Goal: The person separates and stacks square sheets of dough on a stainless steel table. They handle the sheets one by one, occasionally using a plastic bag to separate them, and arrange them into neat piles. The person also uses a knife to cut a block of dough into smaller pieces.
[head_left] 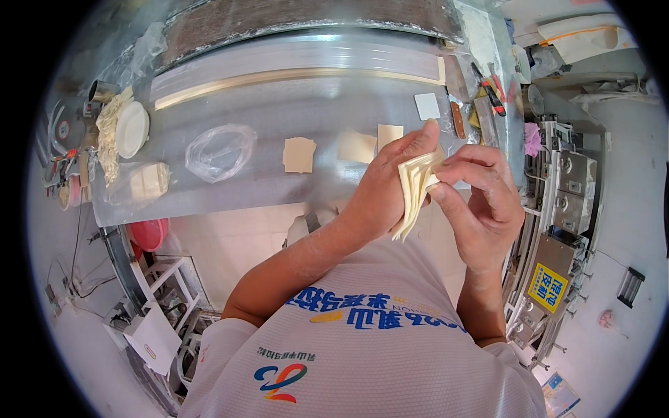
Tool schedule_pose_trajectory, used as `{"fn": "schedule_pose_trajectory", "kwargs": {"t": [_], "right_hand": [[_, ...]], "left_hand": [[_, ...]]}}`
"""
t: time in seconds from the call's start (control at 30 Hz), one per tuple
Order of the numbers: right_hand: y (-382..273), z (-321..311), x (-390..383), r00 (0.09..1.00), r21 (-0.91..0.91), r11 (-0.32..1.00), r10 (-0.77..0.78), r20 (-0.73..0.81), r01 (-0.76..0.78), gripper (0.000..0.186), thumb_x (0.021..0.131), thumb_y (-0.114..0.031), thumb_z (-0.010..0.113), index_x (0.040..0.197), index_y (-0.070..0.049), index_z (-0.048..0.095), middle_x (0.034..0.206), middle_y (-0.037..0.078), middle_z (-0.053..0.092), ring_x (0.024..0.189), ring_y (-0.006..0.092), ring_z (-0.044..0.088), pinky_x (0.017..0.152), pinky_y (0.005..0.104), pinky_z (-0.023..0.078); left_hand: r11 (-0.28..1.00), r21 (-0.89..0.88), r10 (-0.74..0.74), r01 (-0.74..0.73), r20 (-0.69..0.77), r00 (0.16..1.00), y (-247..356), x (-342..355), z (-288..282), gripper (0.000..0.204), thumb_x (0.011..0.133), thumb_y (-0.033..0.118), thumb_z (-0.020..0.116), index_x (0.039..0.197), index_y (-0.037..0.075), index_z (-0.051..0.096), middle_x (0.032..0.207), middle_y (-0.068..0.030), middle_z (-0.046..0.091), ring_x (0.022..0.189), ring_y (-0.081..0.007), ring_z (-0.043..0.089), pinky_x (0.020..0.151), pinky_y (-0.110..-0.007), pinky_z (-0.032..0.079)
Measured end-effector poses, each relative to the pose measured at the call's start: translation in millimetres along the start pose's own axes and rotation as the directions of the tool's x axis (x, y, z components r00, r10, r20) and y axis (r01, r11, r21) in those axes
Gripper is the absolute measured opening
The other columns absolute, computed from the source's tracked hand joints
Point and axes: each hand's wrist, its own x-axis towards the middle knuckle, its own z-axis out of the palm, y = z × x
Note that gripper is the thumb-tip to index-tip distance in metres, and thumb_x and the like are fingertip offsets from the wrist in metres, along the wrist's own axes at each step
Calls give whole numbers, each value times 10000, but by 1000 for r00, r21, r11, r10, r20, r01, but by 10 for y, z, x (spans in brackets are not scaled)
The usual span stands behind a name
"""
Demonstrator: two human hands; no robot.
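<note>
A thick sheaf of thin, pale yellow dough wrappers point(412, 191) is held up in front of my shirt, its layers fanned at the lower edge. My left hand point(380, 182) is closed round it from the left, thumb pointing up. From the other side, the thumb and fingers of my right hand point(486, 209) pinch the sheaf's right edge. Beyond my hands, on the metal table point(272, 191), lie a square stack of wrappers point(299, 155) and two more pale wrapper pieces, one wider point(357, 147) and one smaller point(390, 132).
A crumpled clear plastic bag point(220, 152), a bagged pale block point(148, 181) and a white bowl point(132, 130) beside dough scraps point(110, 143) occupy the table's left. Rightward are a white square point(427, 106), a wooden-handled tool point(457, 120) and a red-and-black handle point(493, 97).
</note>
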Motion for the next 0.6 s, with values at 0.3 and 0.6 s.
{"fn": "schedule_pose_trajectory", "kwargs": {"t": [0.3, 0.6], "right_hand": [[13, -96, 91, 970, -95, 977, -173, 171, 191, 364, 698, -22, 900, 1033, -59, 763, 1007, 76, 697, 949, 262, 589, 848, 368, 470], [34, -165, 187, 932, -53, 972, -202, 302, 228, 308, 673, -11, 872, 951, -93, 767, 971, 37, 706, 938, 267, 577, 853, 382, 475]], "left_hand": [[984, -154, -93, 91, -6, 996, -147, -48, -54, 404, 1139, 444, 523, 1088, 68, 664, 896, 1, 619, 751, -78, 580, 599, -242, 436], [900, -306, -276, 311, 152, 949, -71, -63, -79, 361, 1128, 417, 546, 1093, 77, 660, 818, -13, 598, 633, -115, 529, 523, -282, 398]]}}
